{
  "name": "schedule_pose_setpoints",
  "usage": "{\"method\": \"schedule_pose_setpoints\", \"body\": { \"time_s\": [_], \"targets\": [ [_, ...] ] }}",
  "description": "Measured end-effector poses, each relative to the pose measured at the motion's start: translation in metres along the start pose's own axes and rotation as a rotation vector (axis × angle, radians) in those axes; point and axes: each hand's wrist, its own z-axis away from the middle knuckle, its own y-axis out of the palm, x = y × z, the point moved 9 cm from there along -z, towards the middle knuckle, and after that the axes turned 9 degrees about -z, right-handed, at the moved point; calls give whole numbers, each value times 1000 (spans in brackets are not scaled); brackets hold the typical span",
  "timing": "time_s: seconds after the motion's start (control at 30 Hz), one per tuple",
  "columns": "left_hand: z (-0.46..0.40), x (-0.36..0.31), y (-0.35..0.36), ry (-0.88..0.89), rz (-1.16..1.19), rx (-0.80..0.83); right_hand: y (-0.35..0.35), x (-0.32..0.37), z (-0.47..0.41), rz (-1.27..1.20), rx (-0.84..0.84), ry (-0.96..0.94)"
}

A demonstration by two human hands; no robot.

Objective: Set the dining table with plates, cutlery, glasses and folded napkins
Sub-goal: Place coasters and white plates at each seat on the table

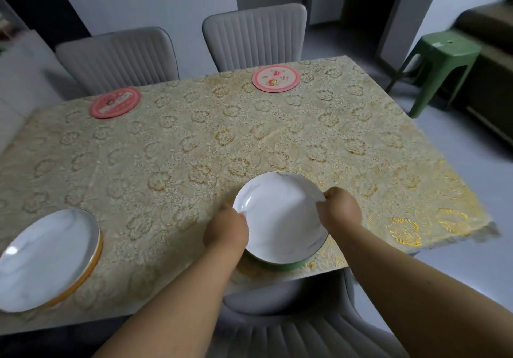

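A white plate (280, 213) with a thin gold rim sits over a green round mat (283, 265) near the table's front right edge. My left hand (226, 231) grips its left rim and my right hand (338, 209) grips its right rim. A second white plate (47, 257) rests on an orange-edged mat at the front left. Two pink round mats lie bare at the far side, one on the left (114, 102) and one on the right (276, 78). No cutlery, glasses or napkins are in view.
The table (194, 147) wears a beige and gold floral cloth. Two grey padded chairs (254, 36) stand at the far side, and another grey chair (291, 327) is just below my arms. A green plastic stool (441, 60) stands on the floor at the right.
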Motion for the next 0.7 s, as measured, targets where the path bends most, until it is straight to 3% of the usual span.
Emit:
{"method": "schedule_pose_setpoints", "body": {
  "time_s": [0.13,0.37,0.7],
  "targets": [
    [-2,1,2,40,-108,71,0,-2,4,23,-28,52],
    [0,2,-12,61,166,22,-8,-7,9,8,-46,153],
    [24,-13,-68,106,616,-61,-71,25,31,-122,-169,60]
  ]
}}
